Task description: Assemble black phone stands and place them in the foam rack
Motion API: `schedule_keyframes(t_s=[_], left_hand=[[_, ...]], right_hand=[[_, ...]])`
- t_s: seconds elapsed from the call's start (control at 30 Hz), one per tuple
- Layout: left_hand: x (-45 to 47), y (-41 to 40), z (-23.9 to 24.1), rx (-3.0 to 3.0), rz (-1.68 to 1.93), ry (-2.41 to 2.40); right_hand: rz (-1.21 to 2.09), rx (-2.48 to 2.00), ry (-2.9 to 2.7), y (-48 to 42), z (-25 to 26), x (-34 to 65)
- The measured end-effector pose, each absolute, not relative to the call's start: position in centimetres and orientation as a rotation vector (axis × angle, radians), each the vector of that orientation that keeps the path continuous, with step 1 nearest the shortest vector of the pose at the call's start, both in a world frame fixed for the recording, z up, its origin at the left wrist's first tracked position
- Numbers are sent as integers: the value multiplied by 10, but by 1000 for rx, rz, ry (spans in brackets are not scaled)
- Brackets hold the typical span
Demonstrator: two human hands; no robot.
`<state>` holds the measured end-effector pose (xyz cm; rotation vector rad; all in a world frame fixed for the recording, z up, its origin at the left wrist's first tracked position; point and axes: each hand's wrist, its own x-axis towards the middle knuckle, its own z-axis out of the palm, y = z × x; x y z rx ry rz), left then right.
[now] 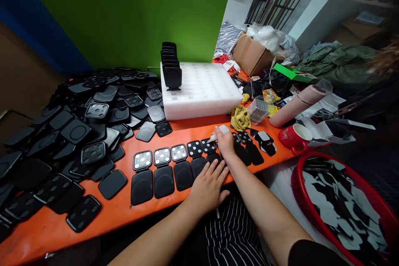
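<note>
My right hand (225, 142) is closed around a small white squeeze bottle (222, 130). The bottle is tilted, its narrow tip pointing left and down over the dotted top plate of one black hinged piece (208, 145). Flat on the lower pads of the row lies my left hand (208, 185), fingers stretched out and holding nothing. Several like pieces lie unfolded side by side along the orange table (124, 224), each a dotted plate joined to a smooth black pad (163, 182). Part of the row is hidden behind my right hand and forearm.
A heap of black pieces (77, 129) covers the left side. Behind the row, a white foam block (199, 108) carries upright black pieces (172, 77). To the right are a yellow cloth (240, 118), pink flask (297, 106), red mug (288, 136) and red tub (299, 187) of scraps.
</note>
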<state>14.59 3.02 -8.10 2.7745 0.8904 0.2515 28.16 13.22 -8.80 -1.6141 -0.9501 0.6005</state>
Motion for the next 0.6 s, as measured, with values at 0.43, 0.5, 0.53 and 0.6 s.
schedule_keyframes(t_s=[0.43, 0.5, 0.53, 0.6], left_hand=[[147, 29, -87, 2753, 273, 889], [147, 29, -88, 2755, 268, 892], [147, 29, -88, 2757, 265, 892], [147, 30, -87, 2758, 260, 889]], right_hand=[[588, -1587, -977, 130, -83, 277], [581, -1589, -973, 129, -82, 277], [577, -1591, -970, 129, -81, 277], [571, -1594, -960, 128, -80, 277]])
